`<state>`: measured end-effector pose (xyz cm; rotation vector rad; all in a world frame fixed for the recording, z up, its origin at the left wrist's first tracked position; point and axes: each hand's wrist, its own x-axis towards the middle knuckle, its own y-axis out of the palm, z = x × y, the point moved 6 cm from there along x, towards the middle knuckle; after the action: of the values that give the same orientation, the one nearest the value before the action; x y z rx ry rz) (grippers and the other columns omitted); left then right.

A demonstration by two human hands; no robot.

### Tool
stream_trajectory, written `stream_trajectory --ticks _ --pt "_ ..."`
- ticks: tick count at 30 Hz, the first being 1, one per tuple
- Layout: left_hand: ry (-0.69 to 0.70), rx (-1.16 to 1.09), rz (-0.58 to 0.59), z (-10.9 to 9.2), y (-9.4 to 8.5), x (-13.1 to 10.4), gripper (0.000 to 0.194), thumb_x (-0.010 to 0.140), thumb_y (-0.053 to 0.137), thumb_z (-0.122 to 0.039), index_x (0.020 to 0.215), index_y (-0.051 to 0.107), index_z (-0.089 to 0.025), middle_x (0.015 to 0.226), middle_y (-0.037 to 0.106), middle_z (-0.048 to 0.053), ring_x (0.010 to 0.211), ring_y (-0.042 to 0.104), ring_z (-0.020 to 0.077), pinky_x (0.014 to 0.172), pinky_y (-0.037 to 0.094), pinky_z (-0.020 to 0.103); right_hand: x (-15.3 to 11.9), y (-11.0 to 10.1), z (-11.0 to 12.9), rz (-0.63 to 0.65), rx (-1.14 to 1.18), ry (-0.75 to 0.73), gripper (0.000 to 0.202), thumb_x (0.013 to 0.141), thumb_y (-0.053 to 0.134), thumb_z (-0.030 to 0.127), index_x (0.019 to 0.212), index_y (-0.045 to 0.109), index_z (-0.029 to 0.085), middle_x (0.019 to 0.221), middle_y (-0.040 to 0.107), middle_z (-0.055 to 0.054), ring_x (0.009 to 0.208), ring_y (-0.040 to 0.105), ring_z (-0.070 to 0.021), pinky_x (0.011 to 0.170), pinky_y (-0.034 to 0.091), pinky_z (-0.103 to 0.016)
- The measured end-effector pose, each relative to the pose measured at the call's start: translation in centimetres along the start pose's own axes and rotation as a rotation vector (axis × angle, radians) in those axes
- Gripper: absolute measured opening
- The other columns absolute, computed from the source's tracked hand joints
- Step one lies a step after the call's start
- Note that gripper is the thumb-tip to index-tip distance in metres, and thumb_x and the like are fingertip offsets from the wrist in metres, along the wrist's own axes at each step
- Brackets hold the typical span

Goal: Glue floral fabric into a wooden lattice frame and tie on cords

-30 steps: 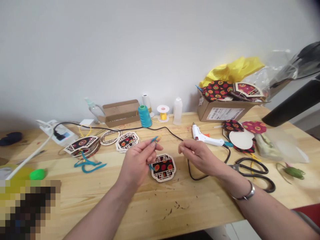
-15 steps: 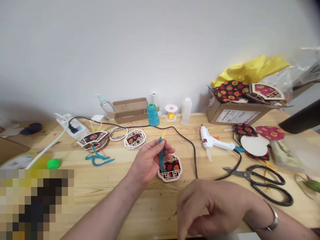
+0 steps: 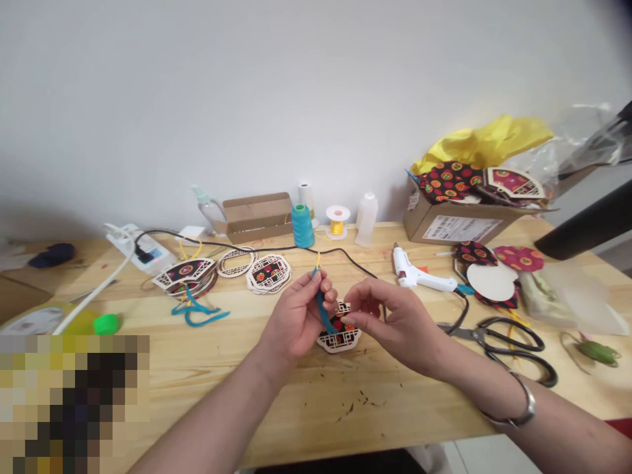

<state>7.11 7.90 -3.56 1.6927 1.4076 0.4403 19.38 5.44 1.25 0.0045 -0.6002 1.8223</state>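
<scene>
**Teal cord (image 3: pixel 324 312) in the left hand (image 3: pixel 296 317), across a lattice panel (image 3: pixel 340 341)**

At the far left of the tabletop (image 3: pixel 217 368) sits a green cap (image 3: pixel 105 324), then a white power strip (image 3: pixel 158 261). Next come stacked fan-shaped panels (image 3: pixel 184 271) with blue ties (image 3: pixel 200 320) trailing in front, an oval frame (image 3: pixel 222 268) and a small pile of lattice pieces (image 3: pixel 269 274).

The left hand pinches the cord between thumb and fingers; a yellow strand (image 3: pixel 318 259) sticks up above the grip, and the blue length hangs down across the lattice panel. Whether the two are joined cannot be told. That panel lies flat between the hands, partly hidden by both. A teal thread cone (image 3: pixel 303 227) stands behind.

The right hand (image 3: pixel 395 322) hovers just beside the cord, thumb and forefinger parted, fingers loosely curled. Past it rest a white glue gun (image 3: pixel 427 279), black-handled scissors (image 3: pixel 516 334) near the right wrist and, farthest right, a green bundle (image 3: pixel 597 351).
</scene>
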Motion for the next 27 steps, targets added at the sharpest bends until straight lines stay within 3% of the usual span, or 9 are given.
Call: stream_trajectory --ticks 3,7,11,15,20,23,27 --pt "-0.004 -0.037 0.012 -0.1 0.1 -0.1 0.007 0.083 0.058 -0.011 0.077 0.060 -0.012 0.064 0.053 -0.001 0.054 0.051 0.0068 0.049 0.045 0.015 0.4 0.3 0.5 -0.018 -0.078 -0.098 0.016 0.076 0.069 0.016 0.090 0.061 0.020 0.073 0.064 0.001 0.063 0.056 -0.0106 0.056 0.046 -0.022" --pt "-0.013 -0.085 -0.001 0.0 0.1 -0.1 0.009 0.083 0.059 -0.012 0.075 0.060 -0.011 0.063 0.053 -0.002 0.054 0.051 0.0059 0.051 0.046 0.014 0.1 1.0 1.2 -0.094 -0.239 -0.416 0.019 0.081 0.066 0.019 0.099 0.059 0.021 0.090 0.069 -0.005 0.083 0.062 -0.0165 0.074 0.051 -0.031" --pt "-0.048 -0.102 -0.009 0.5 0.2 -0.3 0.012 0.086 0.055 -0.012 0.075 0.060 -0.011 0.060 0.052 -0.002 0.051 0.050 0.0059 0.049 0.046 0.014 -0.3 1.7 1.4 -0.177 -0.329 -0.578 0.019 0.085 0.060 0.014 0.102 0.059 0.020 0.089 0.069 -0.007 0.081 0.065 -0.0167 0.071 0.052 -0.031" --pt "-0.063 -0.099 0.011 0.9 0.5 -0.6 0.018 0.089 0.049 -0.011 0.075 0.060 -0.010 0.060 0.053 -0.001 0.050 0.049 0.0060 0.047 0.045 0.014 -0.4 1.5 1.5 -0.212 -0.252 -0.601 0.012 0.085 0.060 0.013 0.095 0.062 0.019 0.087 0.069 -0.007 0.081 0.065 -0.0158 0.069 0.054 -0.029" --pt "-0.025 -0.091 0.013 0.3 0.5 -0.5 0.018 0.089 0.048 -0.010 0.076 0.060 -0.010 0.062 0.053 0.000 0.052 0.051 0.0068 0.047 0.044 0.015 -0.5 0.9 1.5 -0.182 -0.241 -0.441 0.007 0.088 0.056 0.022 0.082 0.060 0.022 0.077 0.066 -0.004 0.071 0.062 -0.0163 0.064 0.052 -0.030" --pt "0.012 -0.092 0.001 -0.6 0.1 -0.2 0.015 0.087 0.051 -0.008 0.075 0.058 -0.010 0.061 0.051 -0.002 0.046 0.046 0.0035 0.042 0.038 0.012 -1.8 2.0 2.7 0.030 -0.263 -0.380 0.015 0.091 0.051 0.026 0.078 0.058 0.021 0.071 0.064 -0.004 0.067 0.059 -0.0169 0.062 0.048 -0.030" --pt "0.056 -0.059 -0.012 -1.4 -0.1 0.0 0.012 0.086 0.054 -0.009 0.075 0.058 -0.010 0.060 0.049 -0.004 0.040 0.038 0.0008 0.038 0.032 0.011 -5.7 5.0 4.8 0.617 -0.297 -0.464 0.024 0.085 0.061 0.031 0.064 0.053 0.021 0.065 0.062 0.002 0.059 0.055 -0.0126 0.057 0.044 -0.026"
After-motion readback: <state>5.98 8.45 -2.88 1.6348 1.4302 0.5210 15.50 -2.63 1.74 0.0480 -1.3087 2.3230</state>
